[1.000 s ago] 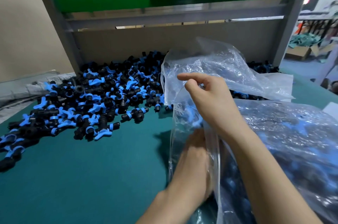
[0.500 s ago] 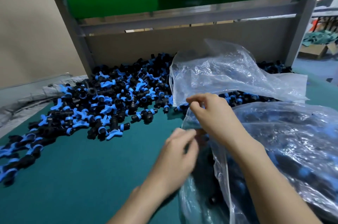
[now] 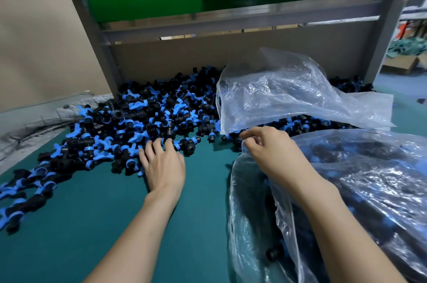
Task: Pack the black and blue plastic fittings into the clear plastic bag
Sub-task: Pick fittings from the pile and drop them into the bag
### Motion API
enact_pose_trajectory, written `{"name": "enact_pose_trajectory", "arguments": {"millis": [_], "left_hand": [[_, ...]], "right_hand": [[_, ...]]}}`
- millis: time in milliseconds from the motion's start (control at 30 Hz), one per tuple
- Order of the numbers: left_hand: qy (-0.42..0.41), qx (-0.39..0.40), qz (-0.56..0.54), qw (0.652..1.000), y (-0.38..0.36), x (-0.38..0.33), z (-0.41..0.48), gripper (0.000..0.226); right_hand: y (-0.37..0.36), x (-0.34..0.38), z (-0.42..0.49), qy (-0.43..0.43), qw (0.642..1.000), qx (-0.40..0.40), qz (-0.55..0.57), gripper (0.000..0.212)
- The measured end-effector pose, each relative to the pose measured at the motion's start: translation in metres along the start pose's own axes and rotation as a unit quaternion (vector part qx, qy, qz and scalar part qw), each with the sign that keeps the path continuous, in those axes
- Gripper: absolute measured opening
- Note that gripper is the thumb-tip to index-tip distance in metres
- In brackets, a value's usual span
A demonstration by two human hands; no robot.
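A big heap of black and blue plastic fittings (image 3: 129, 125) covers the back and left of the green table (image 3: 80, 208). My left hand (image 3: 161, 164) lies flat at the heap's near edge, its spread fingertips touching fittings. My right hand (image 3: 270, 153) pinches the rim of the clear plastic bag (image 3: 251, 208), holding its mouth up. A few fittings (image 3: 275, 252) lie at the bottom of that bag.
A second clear bag (image 3: 288, 93) lies crumpled over the heap behind my right hand. A filled bag of fittings (image 3: 374, 178) bulges at the right. A grey frame with cardboard backing (image 3: 231, 56) closes the table's far side. Grey cloth (image 3: 46, 118) lies at the left.
My left hand has left the bag's mouth and moved left and forward onto the heap of fittings. My right hand stays on the bag rim.
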State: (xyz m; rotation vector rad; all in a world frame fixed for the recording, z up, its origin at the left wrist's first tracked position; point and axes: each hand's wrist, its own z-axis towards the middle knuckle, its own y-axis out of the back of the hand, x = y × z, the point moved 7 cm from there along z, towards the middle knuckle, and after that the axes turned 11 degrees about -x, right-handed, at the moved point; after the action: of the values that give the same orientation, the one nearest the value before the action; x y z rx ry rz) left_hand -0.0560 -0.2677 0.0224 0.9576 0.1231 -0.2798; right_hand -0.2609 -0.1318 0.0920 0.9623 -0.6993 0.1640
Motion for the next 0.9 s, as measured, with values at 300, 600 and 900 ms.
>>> {"name": "enact_pose_trajectory", "arguments": {"millis": [300,600,900], "left_hand": [[-0.037,-0.067,-0.106,0.991,0.021,-0.003,-0.009,0.028],[-0.128,-0.092,-0.207,0.965,0.042,-0.017,-0.034,0.022],[-0.126,0.044,-0.355,0.925,0.032,-0.041,-0.049,0.032]], "right_hand": [[0.000,-0.002,0.001,0.004,1.000,0.006,-0.007,0.035],[-0.002,0.000,0.000,0.016,0.999,0.019,-0.044,0.036],[-0.007,0.005,-0.001,0.077,0.992,0.030,-0.090,0.029]]}}
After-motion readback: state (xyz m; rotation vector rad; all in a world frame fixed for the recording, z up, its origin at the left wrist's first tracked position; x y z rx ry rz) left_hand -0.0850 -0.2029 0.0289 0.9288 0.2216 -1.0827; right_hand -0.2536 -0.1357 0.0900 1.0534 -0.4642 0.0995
